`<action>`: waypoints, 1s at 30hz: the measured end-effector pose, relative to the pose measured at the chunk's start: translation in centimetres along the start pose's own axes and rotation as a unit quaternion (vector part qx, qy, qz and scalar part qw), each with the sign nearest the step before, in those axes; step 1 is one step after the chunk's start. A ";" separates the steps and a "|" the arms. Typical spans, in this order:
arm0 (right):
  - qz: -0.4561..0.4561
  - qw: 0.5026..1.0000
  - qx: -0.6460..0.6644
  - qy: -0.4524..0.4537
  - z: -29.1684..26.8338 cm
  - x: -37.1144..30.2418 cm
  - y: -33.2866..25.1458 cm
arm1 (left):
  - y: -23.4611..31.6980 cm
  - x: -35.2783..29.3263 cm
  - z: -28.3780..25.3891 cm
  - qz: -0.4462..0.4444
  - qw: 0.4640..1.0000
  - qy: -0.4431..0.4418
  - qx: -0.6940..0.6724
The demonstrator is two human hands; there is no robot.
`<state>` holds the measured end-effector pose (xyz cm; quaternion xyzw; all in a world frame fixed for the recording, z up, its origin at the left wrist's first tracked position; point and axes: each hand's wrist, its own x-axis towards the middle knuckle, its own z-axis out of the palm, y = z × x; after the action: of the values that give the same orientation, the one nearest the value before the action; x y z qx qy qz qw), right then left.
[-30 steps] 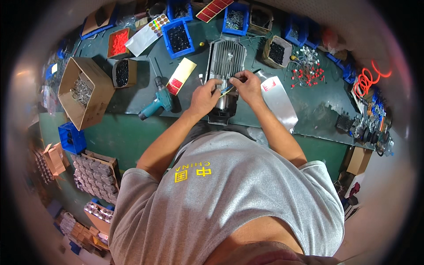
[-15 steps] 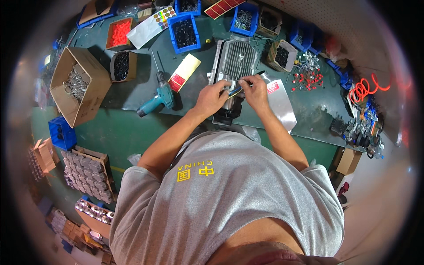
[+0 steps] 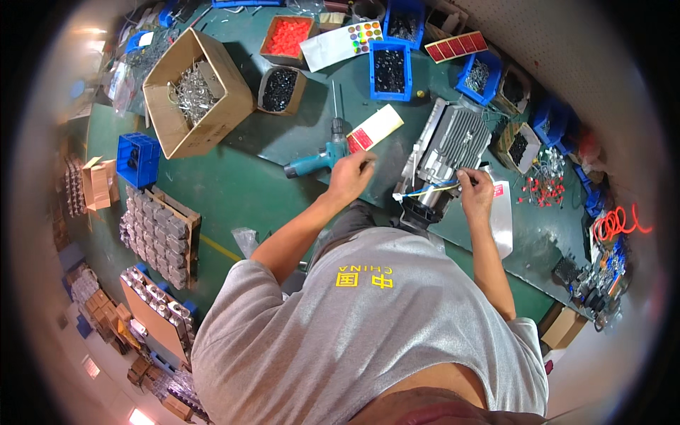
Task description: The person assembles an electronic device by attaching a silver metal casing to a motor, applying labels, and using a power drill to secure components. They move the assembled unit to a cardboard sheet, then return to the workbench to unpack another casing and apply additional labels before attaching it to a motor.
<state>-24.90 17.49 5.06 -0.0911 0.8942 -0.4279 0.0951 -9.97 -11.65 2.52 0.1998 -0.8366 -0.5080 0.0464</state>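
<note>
A grey finned motor housing [image 3: 459,138] lies tilted on the bench in front of me. At its near end, thin blue and yellow wires [image 3: 433,189] run across to a small white connector [image 3: 398,197]. My right hand [image 3: 477,190] pinches the wires' right end between thumb and fingers. My left hand [image 3: 351,177] is away from the housing, beside a teal cordless drill [image 3: 312,165] that lies with its long bit pointing away. Its fingers are loosely bent with a gap at the thumb, and nothing shows in them. Near it lies a cream-and-red label sheet [image 3: 377,127].
Left of the drill stand a large carton of metal parts [image 3: 216,78] and a small box of black parts [image 3: 282,91]. Beyond are a box of red parts [image 3: 287,37] and a blue bin [image 3: 391,69]. Right of the housing lie a silvery sheet [image 3: 501,219] and red-tipped leads [image 3: 544,180].
My left hand has let go of the wires and moved left toward the drill. My right hand still holds the wires. The whole view has shifted, so the bench things appear farther right.
</note>
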 end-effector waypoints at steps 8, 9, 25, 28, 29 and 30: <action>0.014 1.000 0.019 -0.003 -0.1 -0.1 -0.7 | -7.3 4.6 -4.5 -0.098 0.983 0.134 0.082; 0.018 1.000 0.013 0.001 -0.2 -0.1 -0.2 | -6.8 5.3 -4.7 -0.119 0.982 0.110 0.096; 0.026 0.991 0.025 0.126 1.1 -1.2 -0.7 | -7.3 2.1 2.2 0.032 0.994 -0.096 0.025; -0.006 0.989 0.030 0.142 1.3 -0.9 0.4 | -6.4 2.8 2.6 0.045 0.993 -0.105 0.013; -0.015 0.991 0.034 0.128 1.0 -1.0 0.5 | -6.6 3.1 2.7 0.048 0.994 -0.099 0.009; -0.009 0.991 0.047 0.125 1.0 -1.0 0.2 | -6.1 3.0 2.7 0.047 0.995 -0.090 0.008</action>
<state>-23.76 17.12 4.41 -0.0401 0.8772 -0.4782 -0.0170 -11.76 -13.02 -4.42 0.1142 -0.8499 -0.5144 -0.0074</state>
